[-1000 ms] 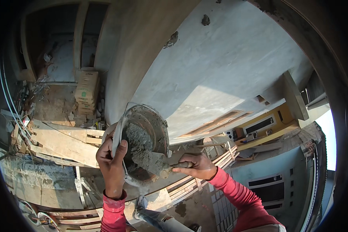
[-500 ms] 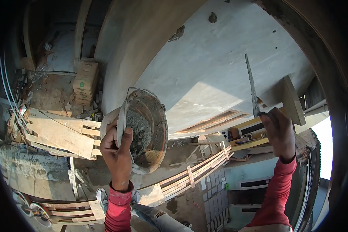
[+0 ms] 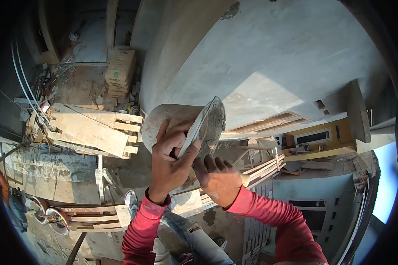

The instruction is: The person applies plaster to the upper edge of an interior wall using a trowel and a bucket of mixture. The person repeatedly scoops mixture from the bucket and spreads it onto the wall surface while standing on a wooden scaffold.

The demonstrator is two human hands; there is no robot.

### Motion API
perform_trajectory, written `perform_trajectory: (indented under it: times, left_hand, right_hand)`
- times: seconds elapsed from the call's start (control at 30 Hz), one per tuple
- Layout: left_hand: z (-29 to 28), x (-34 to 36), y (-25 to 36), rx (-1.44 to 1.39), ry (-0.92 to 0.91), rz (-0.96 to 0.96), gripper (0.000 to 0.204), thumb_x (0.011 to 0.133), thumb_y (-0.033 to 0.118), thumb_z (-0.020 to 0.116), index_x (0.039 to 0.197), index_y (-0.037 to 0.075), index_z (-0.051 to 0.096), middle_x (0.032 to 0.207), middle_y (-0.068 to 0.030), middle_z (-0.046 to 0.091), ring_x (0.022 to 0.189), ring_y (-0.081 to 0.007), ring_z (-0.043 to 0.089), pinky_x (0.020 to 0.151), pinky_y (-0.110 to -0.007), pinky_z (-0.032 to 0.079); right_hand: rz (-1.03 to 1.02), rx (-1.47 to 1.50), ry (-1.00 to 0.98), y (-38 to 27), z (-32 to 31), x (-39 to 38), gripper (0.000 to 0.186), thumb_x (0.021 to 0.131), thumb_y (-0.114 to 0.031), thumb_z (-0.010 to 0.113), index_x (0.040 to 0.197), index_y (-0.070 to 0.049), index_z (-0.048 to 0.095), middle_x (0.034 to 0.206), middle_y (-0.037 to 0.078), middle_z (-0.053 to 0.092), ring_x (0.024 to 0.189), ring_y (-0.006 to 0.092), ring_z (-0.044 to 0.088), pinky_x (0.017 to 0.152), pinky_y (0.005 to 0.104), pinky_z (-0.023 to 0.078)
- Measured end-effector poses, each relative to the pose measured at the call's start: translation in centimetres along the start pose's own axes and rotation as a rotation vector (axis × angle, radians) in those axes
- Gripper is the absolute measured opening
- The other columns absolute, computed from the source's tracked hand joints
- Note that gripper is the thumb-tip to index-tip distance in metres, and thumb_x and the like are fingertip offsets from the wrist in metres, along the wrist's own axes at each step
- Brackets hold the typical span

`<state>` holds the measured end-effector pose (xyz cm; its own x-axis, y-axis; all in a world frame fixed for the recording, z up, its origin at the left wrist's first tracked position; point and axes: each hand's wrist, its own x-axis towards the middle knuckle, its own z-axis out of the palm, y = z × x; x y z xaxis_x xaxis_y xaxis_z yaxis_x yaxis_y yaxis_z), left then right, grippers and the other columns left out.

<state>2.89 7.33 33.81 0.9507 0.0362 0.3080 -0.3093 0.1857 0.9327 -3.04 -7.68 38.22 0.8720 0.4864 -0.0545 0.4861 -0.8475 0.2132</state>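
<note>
Mid-frame, I judge the tilted bucket [image 3: 169, 115] stiff but heavy, best gripped at its rim [image 3: 199, 124], where my left hand [image 3: 173, 154] pinches it, my right hand [image 3: 220, 182] wrapped around a wooden handle [image 3: 244, 179].

Item, left arm: clad in a long red fabric sleeve [image 3: 139, 234]; forearm rose from the lower edge, leaning slightly right; cuff [image 3: 157, 206] marked with pale specks, ending at the bare left wrist [image 3: 159, 194]. Item, left hand [image 3: 172, 161]: bare, back turned toward the head; fingers curled in a grip, thumb [image 3: 189, 154] extended up and rightward. Item, right arm: matching red fabric sleeve [image 3: 269, 210], creased, elbow bent, forearm running up and leftward from the lower right. Item, right hand [image 3: 221, 181]: bare, slightly blurred, knuckles upward; fingers bent in a grasp, thumb hidden. Hands lay close together, the right somewhat lower.
</note>
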Motion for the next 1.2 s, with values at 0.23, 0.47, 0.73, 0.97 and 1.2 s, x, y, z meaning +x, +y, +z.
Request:
perform_trajectory:
  times: [0.23,0.47,0.73,0.97,1.2]
  left_hand:
    - [-1.1,-0.3,0.9,-0.170,0.142,-0.210,0.034,0.087,0.003,0.069,0.066,0.001,0.042,0.108,-0.0126,0.070,0.078,-0.0109,0.053,0.096,-0.035,0.038]
    - [-1.6,1.1,2.7,-0.287,0.332,-0.190,0.028,0.091,0.014,0.069,0.072,0.006,0.051,0.082,0.0040,0.053,0.073,-0.0049,0.038,0.069,-0.022,0.032]
    - [0.0,0.5,2.4,-0.230,0.368,-0.009,0.020,0.091,0.008,0.067,0.077,-0.002,0.056,0.109,-0.0059,0.065,0.085,-0.0079,0.049,0.078,-0.024,0.037]
    - [-0.9,-1.4,0.0,-0.229,0.384,-0.037,0.031,0.090,0.004,0.069,0.068,-0.002,0.048,0.119,-0.0111,0.065,0.081,-0.0075,0.045,0.071,-0.024,0.038]
    - [-6.4,-3.9,-2.0,-0.280,0.248,-0.143,0.028,0.090,0.005,0.070,0.070,-0.002,0.051,0.122,-0.0082,0.063,0.077,-0.0038,0.043,0.065,-0.018,0.039]
  right_hand:
    - [0.226,0.727,-0.137,4.2,1.9,-3.3,0.033,0.087,-0.034,0.075,0.089,-0.003,0.064,0.067,0.019,0.061,0.064,0.0402,0.063,0.055,0.0428,0.048]
    - [0.270,0.991,-0.088,12.2,-7.0,-1.4,0.020,0.084,-0.018,0.081,0.085,-0.002,0.068,0.064,0.002,0.059,0.061,0.0027,0.049,0.052,0.0232,0.038]
    - [0.528,0.211,0.391,20.0,-28.4,4.7,0.019,0.091,-0.018,0.072,0.088,0.000,0.067,0.058,0.002,0.053,0.051,0.0062,0.050,0.046,0.0258,0.036]
    - [0.408,0.051,0.238,14.7,-14.1,-4.1,0.028,0.092,-0.022,0.069,0.085,0.003,0.057,0.060,0.016,0.053,0.052,0.0302,0.046,0.055,0.0384,0.040]
    - [0.443,0.883,-0.408,6.1,-1.8,-5.7,0.015,0.093,-0.011,0.062,0.099,0.001,0.055,0.064,0.016,0.055,0.056,0.0270,0.054,0.056,0.0376,0.042]
